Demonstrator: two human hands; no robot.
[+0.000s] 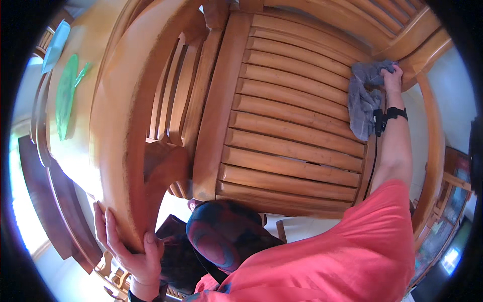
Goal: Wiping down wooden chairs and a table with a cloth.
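A grey cloth (363, 103) lies bunched at the far right edge of the slatted wooden seat (297, 121), partly hanging over the slats. My right hand (392, 79) has its fingers closed on the cloth's upper end, beside the corner where the backrest meets the right armrest (431, 136). At the lower left, my left hand (136, 254) grips the rounded front end of the wide wooden left armrest (118, 131). Its thumb is on the inner side and its fingers on the outer side.
A green fan-shaped object (66, 98) and a light-blue item (56, 45) lie on the pale wooden surface at the left. The slatted backrest (377, 15) rises at the far side. My knee (216, 234) is close to the seat's front edge. A dark cable (374, 161) runs along my right forearm.
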